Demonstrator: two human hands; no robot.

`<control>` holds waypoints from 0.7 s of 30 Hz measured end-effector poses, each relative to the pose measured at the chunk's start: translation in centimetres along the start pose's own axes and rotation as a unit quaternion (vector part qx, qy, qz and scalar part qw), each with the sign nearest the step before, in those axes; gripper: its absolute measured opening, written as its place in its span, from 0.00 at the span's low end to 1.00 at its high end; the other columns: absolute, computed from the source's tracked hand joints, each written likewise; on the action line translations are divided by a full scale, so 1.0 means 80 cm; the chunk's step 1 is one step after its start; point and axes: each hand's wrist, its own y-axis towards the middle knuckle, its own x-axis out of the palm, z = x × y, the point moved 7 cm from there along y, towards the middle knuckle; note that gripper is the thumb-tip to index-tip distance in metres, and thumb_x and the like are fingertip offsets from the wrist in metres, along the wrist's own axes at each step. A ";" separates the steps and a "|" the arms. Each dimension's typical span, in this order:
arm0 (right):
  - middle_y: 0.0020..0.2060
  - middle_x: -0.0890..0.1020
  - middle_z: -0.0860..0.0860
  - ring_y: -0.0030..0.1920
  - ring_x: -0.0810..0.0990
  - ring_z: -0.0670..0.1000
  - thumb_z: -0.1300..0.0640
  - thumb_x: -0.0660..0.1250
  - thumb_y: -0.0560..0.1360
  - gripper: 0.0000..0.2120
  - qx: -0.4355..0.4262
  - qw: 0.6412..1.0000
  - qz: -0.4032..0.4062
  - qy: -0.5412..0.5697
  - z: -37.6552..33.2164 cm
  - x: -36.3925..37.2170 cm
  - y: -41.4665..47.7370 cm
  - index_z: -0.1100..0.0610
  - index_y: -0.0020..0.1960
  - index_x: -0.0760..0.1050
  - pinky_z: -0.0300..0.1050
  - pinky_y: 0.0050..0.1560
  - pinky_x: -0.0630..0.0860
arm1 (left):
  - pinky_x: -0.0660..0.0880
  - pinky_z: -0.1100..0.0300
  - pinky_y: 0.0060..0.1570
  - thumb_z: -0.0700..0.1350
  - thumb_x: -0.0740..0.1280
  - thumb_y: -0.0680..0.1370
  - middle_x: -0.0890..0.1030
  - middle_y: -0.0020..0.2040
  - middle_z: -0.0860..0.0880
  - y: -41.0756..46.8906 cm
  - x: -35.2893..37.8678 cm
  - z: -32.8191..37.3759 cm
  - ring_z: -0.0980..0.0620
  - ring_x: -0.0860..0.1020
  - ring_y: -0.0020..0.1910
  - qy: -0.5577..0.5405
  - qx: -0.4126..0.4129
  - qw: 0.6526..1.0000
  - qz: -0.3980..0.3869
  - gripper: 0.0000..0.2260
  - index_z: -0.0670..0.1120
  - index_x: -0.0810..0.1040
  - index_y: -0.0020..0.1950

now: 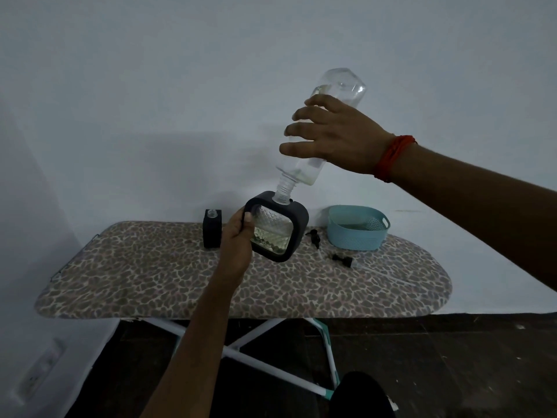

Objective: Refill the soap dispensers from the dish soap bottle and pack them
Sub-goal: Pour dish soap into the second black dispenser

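Dish soap bottle (340,82) mouth inside dispenser (298,220) neck, left hand (236,242) fingers behind it, pump tube (388,274) perhaps blurred

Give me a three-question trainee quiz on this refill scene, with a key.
1. True or false: the right hand holds the bottle neck-down in the mouth of the dispenser that the left hand grips.
2. Where do the two pumps lie? A. on the floor B. on the board C. screwed onto dispensers
3. How many dispensers stand on the board?
Key: 1 true; 2 B; 3 one, the second dispenser.
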 end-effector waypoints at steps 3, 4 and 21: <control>0.59 0.81 0.53 0.60 0.79 0.60 0.66 0.52 0.85 0.19 -0.011 1.000 -0.003 -0.013 -0.001 -0.001 0.003 0.51 0.67 0.74 0.56 0.67 0.72 | 0.72 0.56 0.65 0.44 0.55 0.85 0.79 0.63 0.46 0.000 0.000 -0.003 0.52 0.76 0.65 -0.003 -0.006 1.000 0.008 0.16 0.41 0.74 0.68; 0.59 0.81 0.53 0.60 0.79 0.60 0.66 0.52 0.85 0.19 -0.014 1.000 -0.003 -0.017 -0.001 -0.001 0.004 0.50 0.67 0.74 0.57 0.67 0.72 | 0.72 0.57 0.65 0.45 0.55 0.85 0.80 0.63 0.47 0.000 0.000 -0.004 0.52 0.76 0.64 -0.004 -0.008 1.000 0.011 0.16 0.41 0.74 0.68; 0.59 0.82 0.53 0.60 0.80 0.59 0.66 0.52 0.84 0.20 0.022 1.000 0.005 -0.011 0.005 -0.020 -0.001 0.50 0.66 0.75 0.55 0.66 0.72 | 0.73 0.59 0.63 0.46 0.56 0.85 0.80 0.62 0.49 0.001 0.005 -0.007 0.54 0.77 0.63 -0.005 -0.010 1.000 0.017 0.16 0.43 0.75 0.68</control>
